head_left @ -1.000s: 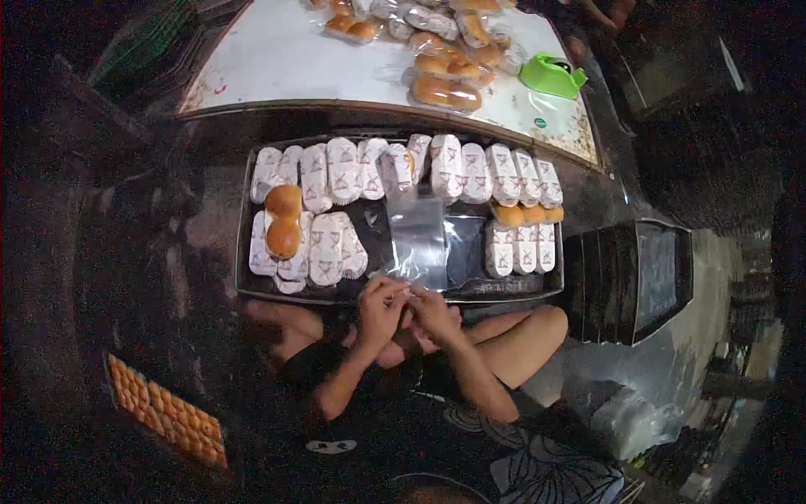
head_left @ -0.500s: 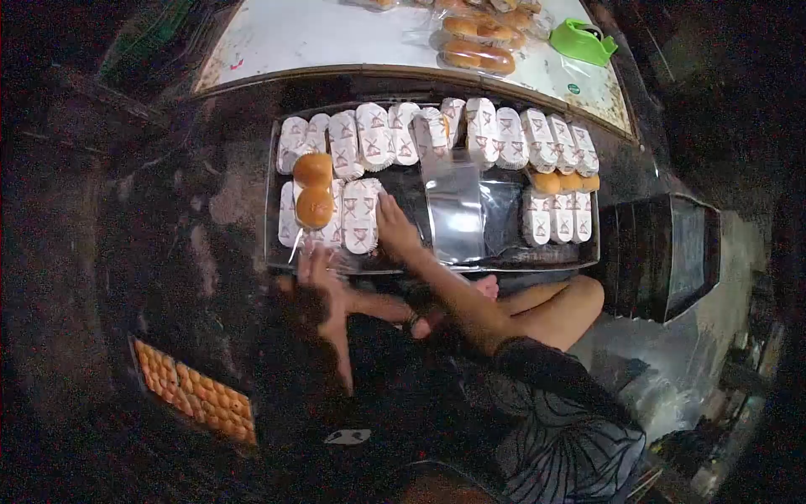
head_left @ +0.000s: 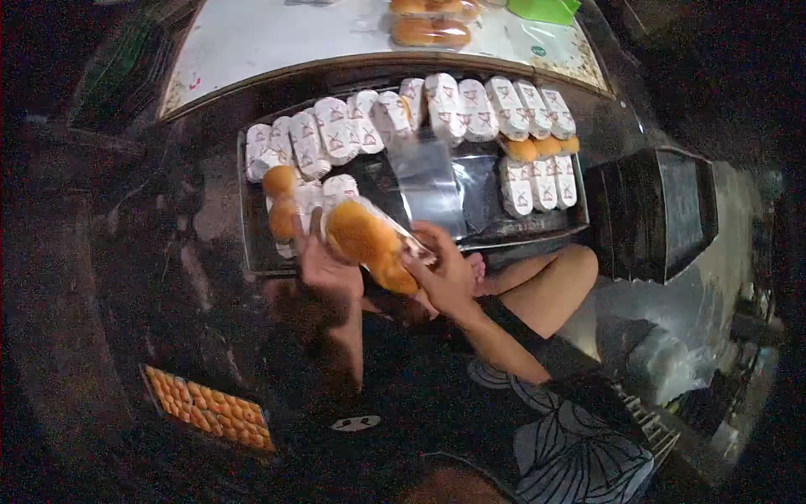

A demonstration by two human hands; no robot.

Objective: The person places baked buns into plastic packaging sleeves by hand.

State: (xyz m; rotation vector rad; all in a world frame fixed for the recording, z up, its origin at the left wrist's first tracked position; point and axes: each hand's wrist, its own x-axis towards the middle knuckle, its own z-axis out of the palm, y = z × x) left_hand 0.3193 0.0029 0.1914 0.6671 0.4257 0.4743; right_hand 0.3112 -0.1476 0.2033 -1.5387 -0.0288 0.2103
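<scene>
My right hand is closed on one end of a golden, two-lobed bread bun, which is tilted over the front of the tray, pale wrapping showing along its edge. Palm up at the bun's left side is my left hand, fingers stretched out and somewhat blurred. Behind it, another bun lies with its golden top up. Rows of buns in printed white paper cups fill the back of the dark tray. Clear plastic bags lie in the tray's middle.
A white table beyond the tray holds bagged rolls and a green plastic holder. Stacked dark trays stand at the right. A sheet of golden buns sits at the lower left. Crossed legs are close to the tray's front.
My right hand has lifted a bun from the tray's front left and turned its golden side into view. My left hand has come up beside it. The view has shifted slightly.
</scene>
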